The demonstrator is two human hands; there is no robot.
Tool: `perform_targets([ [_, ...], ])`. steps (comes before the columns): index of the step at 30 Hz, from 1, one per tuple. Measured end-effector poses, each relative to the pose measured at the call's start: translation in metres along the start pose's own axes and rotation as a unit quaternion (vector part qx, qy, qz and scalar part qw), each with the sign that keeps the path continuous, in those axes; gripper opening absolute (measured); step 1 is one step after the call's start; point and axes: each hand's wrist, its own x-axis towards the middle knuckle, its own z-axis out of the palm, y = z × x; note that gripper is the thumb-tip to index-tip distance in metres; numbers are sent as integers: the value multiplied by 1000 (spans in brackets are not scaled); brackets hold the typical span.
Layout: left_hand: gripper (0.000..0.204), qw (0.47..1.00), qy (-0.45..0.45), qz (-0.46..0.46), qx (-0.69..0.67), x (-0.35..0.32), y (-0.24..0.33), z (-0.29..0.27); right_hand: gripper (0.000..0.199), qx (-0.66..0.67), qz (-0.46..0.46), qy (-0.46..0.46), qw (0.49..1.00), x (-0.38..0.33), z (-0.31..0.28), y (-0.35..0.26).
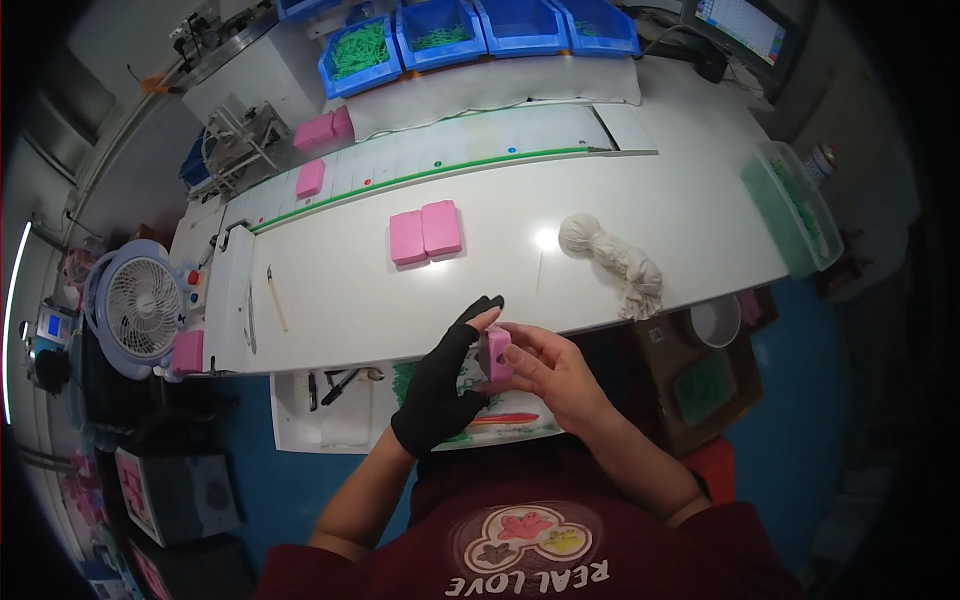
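Observation:
A small pink block (pixel 496 358) with a dark hole in its side is held between my two hands, just past the table's front edge. My left hand (pixel 438 385), in a black glove with some bare fingertips, grips it from the left. Bare fingers of my right hand (pixel 552 372) close on it from the right, the thumb against its face. Below them an open white drawer (pixel 290 425) holds green scraps, dark pens and a red slender tool (pixel 505 419). Two larger pink blocks (pixel 425 232) lie side by side on the white table (pixel 510 215).
A bundled off-white cloth (pixel 615 262) lies at the right of the table. Behind runs a conveyor strip (pixel 470 135) with a green edge, carrying a pink block (pixel 310 179). Blue bins (pixel 360 58) with green pieces stand at the back. A fan (pixel 143 298) is at the left.

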Motion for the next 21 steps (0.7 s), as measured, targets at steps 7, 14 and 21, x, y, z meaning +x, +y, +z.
perform_targets([
  [7, 38, 972, 83, -190, -111, -3, 13, 6, 42, -57, -117, 62, 990, -1, 7, 10],
  [14, 22, 952, 127, -219, -172, 2, 26, 12, 37, -157, -173, 113, 966, -4, 9, 17],
  [21, 16, 948, 137, -216, -191, 0, 26, 17, 33, -332, -237, 129, 904, -4, 11, 15],
])
